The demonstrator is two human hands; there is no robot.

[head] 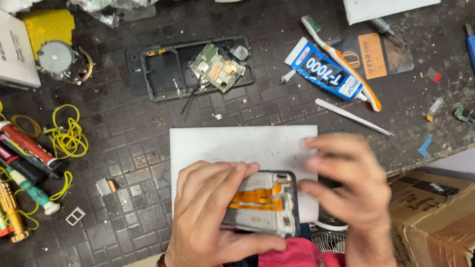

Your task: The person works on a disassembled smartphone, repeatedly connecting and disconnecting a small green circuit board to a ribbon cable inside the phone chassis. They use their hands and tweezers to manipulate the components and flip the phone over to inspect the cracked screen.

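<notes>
My left hand (pixel 210 212) grips an opened phone (pixel 269 205) by its left side; the phone shows a pale inner frame and orange flex cables. It lies over the front part of a white sheet (pixel 237 146). My right hand (pixel 349 185) is blurred, right beside the phone's right edge with fingers bent; whether it touches the phone or pinches anything I cannot tell. A black phone back frame (pixel 158 69) lies farther back with a green circuit board (pixel 217 66) resting on it.
A blue glue tube (pixel 321 69), a toothbrush (pixel 346 64) and white tweezers (pixel 351 116) lie at the back right. Yellow rubber bands (pixel 69 136), tubes and screwdrivers (pixel 24 158) are at the left. A cardboard box (pixel 435 217) stands at the lower right past the table edge.
</notes>
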